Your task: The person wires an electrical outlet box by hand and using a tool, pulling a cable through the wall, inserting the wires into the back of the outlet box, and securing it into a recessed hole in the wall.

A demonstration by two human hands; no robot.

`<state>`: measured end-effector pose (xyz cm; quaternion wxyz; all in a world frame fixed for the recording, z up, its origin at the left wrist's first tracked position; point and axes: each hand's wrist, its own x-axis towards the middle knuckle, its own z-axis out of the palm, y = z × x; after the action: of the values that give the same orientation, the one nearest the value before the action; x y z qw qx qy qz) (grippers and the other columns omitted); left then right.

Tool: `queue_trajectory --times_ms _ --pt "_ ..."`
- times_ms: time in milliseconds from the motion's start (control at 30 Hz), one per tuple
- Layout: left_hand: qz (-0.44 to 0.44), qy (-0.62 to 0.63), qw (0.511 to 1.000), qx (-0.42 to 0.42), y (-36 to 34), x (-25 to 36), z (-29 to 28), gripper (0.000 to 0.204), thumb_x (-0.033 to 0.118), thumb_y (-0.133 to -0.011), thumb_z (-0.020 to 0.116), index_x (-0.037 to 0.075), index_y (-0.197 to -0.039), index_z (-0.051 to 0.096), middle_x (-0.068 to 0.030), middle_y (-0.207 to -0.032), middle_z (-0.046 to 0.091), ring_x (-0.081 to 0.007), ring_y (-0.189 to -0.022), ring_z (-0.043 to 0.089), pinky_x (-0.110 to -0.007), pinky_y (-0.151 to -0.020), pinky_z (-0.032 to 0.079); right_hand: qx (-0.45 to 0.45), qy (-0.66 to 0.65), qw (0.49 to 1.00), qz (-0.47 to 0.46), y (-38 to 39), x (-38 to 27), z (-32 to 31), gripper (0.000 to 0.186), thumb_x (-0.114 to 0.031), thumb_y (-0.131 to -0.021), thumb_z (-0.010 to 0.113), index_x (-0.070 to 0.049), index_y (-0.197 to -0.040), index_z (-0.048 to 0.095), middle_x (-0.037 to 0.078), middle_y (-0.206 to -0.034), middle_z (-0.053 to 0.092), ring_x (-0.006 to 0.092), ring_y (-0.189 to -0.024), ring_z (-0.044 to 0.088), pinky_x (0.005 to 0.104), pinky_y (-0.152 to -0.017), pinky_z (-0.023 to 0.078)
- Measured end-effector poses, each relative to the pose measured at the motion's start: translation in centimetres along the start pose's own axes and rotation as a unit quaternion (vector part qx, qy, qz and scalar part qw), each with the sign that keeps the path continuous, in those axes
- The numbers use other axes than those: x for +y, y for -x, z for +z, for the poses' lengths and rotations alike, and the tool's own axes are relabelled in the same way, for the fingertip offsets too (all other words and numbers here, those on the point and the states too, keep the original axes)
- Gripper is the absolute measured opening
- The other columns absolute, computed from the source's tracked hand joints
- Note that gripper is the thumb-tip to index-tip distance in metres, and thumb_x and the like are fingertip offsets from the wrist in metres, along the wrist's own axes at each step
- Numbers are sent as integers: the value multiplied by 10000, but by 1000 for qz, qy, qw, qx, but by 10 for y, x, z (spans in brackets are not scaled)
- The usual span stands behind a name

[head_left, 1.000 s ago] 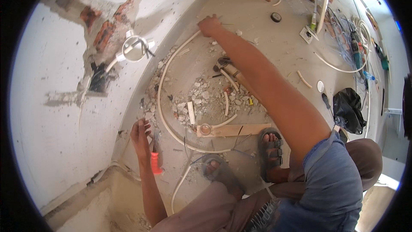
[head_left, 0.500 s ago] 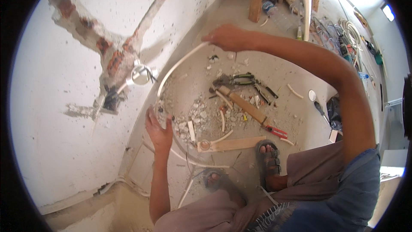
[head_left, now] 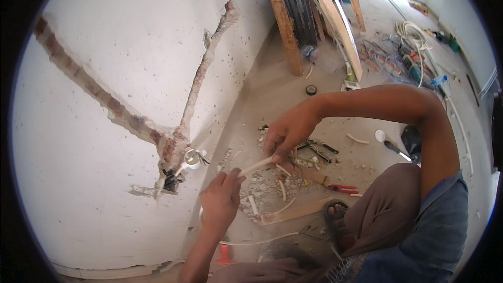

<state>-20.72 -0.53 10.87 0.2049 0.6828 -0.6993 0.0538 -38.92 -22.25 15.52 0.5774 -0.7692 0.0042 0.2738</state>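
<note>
— Gripping what?
— White tube point(head_left: 256, 167), held up over the rubble point(head_left: 259, 185); stretches from right hand point(head_left: 292, 132) to left hand point(head_left: 220, 198).
— Gripping how?
— Pinches it between thumb and fingers with the right; curls fingers round it with the left.
— And nearby?
— Below, wooden board point(head_left: 306, 209) and red-handled tool point(head_left: 343, 188); leftward, round white box point(head_left: 193, 165) on the chipped wall point(head_left: 105, 178).

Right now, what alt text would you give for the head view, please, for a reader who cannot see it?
Left hand and right hand hold a thin pale tube between them, above rubble on a dusty floor. On the left, broken grooves in a white wall meet near a small round box.
</note>
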Motion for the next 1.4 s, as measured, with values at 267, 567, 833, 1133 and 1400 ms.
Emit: queue_trajectory --times_ms 267,567,833,1133,1400 --pt "13 3 993 -119 19 -16 -12 203 148 -836 674 100 -1028 629 -77 -697 546 -266 -596 584 -377 -479 435 -168 -212 961 -61 -26 36 12 400 -337 -1028 336 -40 -1242 497 127 -1126 624 219 -1061 563 350 -933 444" --pt "23 -36 982 -185 32 -24 -5 273 228 -869 645 139 -1117 577 -53 -711 557 -254 -576 589 -376 -490 470 -13 17 999 -40 -44 49 32 377 -347 -1023 330 -38 -1016 545 133 -832 591 305 -822 576 455 -761 437" --pt "-8 -34 983 -180 40 -16 1 252 182 -838 678 111 -1070 610 -70 -690 565 -269 -551 581 -384 -470 456 -31 -64 997 -19 -36 65 39 391 -376 -1024 375 -41 -928 552 69 -708 489 232 -672 543 415 -689 445" --pt "75 -51 980 -176 51 -34 5 260 296 -842 679 167 -1060 625 -35 -658 524 -225 -536 565 -367 -440 428 117 219 958 -142 -36 81 65 444 -378 -1028 344 -13 -864 537 115 -619 499 314 -578 524 421 -649 456" --pt "-11 -6 988 -152 57 -37 7 244 302 -912 599 98 -1044 623 -72 -740 605 -268 -617 610 -393 -514 475 182 259 947 -46 -17 49 62 467 -371 -989 420 23 -832 615 250 -689 589 438 -672 591 511 -646 453"
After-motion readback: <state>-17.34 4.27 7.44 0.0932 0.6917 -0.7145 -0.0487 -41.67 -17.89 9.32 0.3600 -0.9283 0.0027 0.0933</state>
